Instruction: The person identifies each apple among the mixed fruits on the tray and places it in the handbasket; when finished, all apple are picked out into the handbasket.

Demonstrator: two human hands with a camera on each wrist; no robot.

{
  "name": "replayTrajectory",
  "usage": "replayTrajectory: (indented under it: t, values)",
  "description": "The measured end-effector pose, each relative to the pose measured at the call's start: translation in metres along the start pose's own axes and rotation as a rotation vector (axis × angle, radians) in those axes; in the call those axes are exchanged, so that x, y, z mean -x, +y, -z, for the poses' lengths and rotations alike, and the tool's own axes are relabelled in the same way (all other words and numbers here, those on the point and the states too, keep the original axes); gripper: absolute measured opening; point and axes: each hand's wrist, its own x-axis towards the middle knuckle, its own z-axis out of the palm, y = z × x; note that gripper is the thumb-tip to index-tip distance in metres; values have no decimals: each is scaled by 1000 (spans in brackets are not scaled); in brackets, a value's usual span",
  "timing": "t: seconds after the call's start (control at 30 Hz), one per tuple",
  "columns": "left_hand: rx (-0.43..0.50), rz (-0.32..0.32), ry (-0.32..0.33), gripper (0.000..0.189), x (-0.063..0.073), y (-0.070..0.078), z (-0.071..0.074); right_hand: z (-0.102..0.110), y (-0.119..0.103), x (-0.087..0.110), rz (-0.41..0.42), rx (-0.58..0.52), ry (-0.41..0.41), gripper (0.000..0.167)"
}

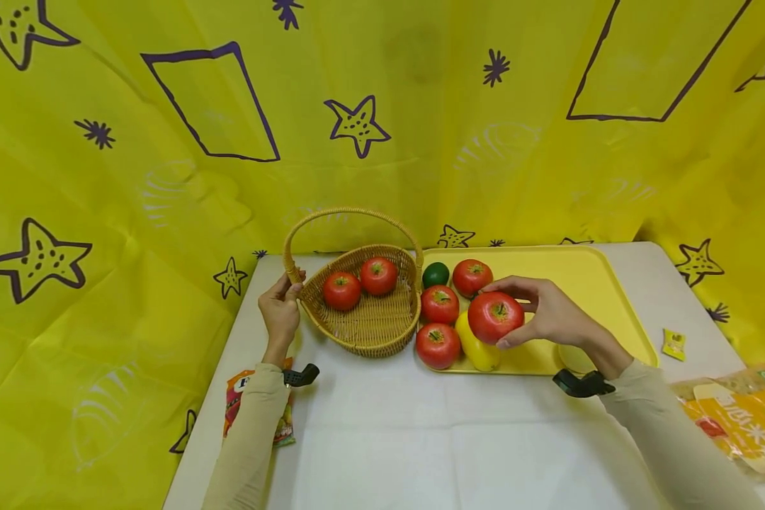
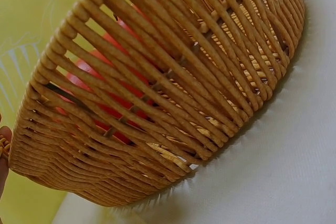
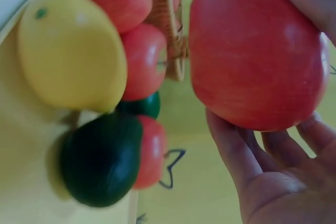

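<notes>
At the left side of a wicker basket, my left hand grips the foot of its tall handle. Two red apples lie inside; through the weave one shows as red patches in the left wrist view. My right hand holds another red apple between thumb and fingers, raised over the tray's fruit. Below it are three red apples, a yellow fruit and a small green fruit. A dark green avocado-like fruit shows in the right wrist view, hidden from the head view.
The yellow tray stands right of the basket on a white-covered table. A snack bag lies under my left forearm. At right are a small yellow packet and a larger orange bag. Yellow patterned cloth hangs behind.
</notes>
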Motion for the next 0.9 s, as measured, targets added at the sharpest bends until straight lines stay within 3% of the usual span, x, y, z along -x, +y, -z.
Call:
replayTrajectory:
  t: [0.4,0.9]
  values:
    - [-11,22,1,37,0,0,1,-23,-27,-43,101,-150,-52,75]
    - [-4,20,5,35,-1,-1,2,-70,-44,-83,47,-131,-90,77]
